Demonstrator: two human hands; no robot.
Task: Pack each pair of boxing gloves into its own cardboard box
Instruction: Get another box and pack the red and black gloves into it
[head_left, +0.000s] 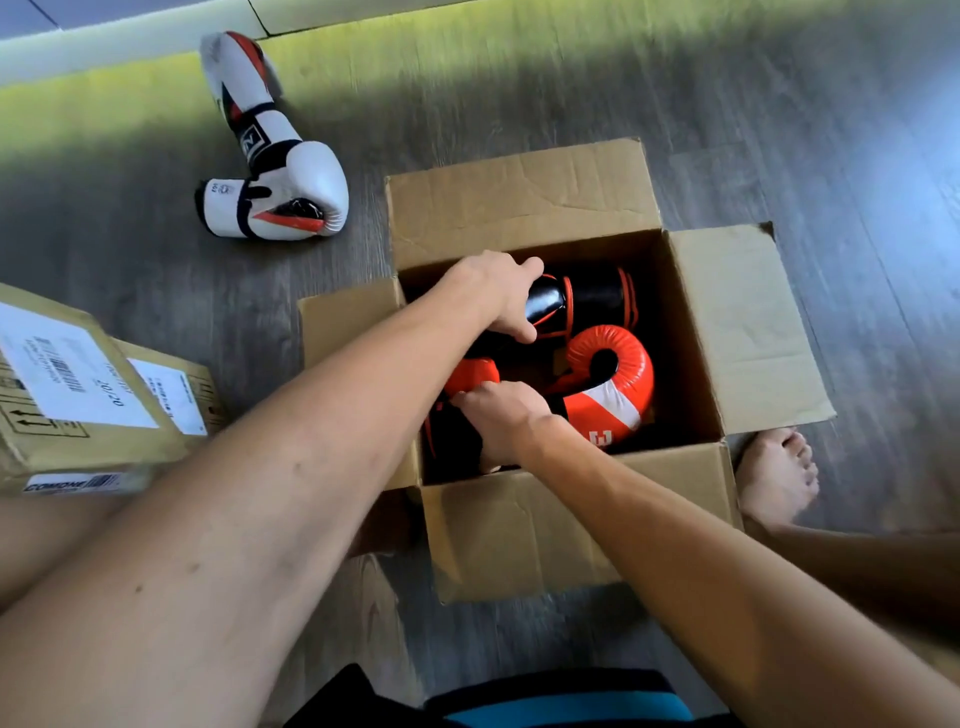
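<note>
An open cardboard box (582, 525) stands on the floor in front of me with its flaps spread out. Inside lie two red-and-black boxing gloves: one (613, 384) with its red padded end to the right, the other (592, 299) black and glossy at the back of the box. My left hand (498, 291) reaches in and presses on the black glove's cuff end. My right hand (506, 421) grips the near glove at the box's left front corner. A white pair of gloves (280, 171) lies on the floor at upper left.
A second, shut cardboard box (88, 395) with shipping labels sits at the left edge. My bare foot (776, 478) rests beside the open box's right front corner. Grey wooden floor surrounds everything, with a sunlit strip at the top.
</note>
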